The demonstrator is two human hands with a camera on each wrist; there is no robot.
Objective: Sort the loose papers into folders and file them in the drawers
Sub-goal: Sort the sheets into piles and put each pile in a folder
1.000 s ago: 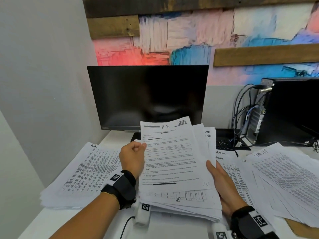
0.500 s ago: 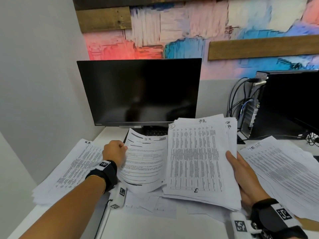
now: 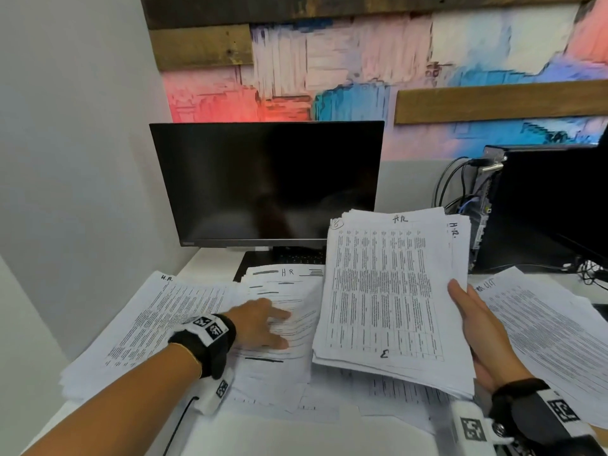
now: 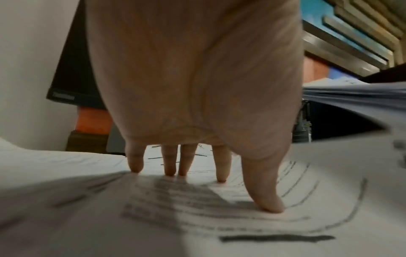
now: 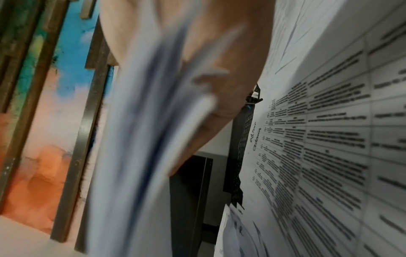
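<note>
My right hand (image 3: 473, 327) grips a thick stack of printed papers (image 3: 391, 297) marked "HR" by its right edge, lifted and tilted above the desk; in the right wrist view the stack (image 5: 140, 139) is a blurred edge with the thumb over it. My left hand (image 3: 263, 324) lies flat with spread fingers on a single "HR" sheet (image 3: 286, 291) on the desk; the left wrist view shows the fingertips (image 4: 222, 175) pressing that sheet (image 4: 197, 208). Under the sheet, to the left, lies another HR pile (image 3: 158, 317).
A dark monitor (image 3: 266, 182) stands behind the papers, a keyboard (image 3: 289, 258) at its foot. A black computer tower (image 3: 543, 205) with cables is at the right. More printed piles (image 3: 552, 330) cover the desk's right side; a white wall closes the left.
My left hand took the top sheet off the stack, carried it left and laid it on the desk, then flattened out on it. The right hand moved the stack to the right.
</note>
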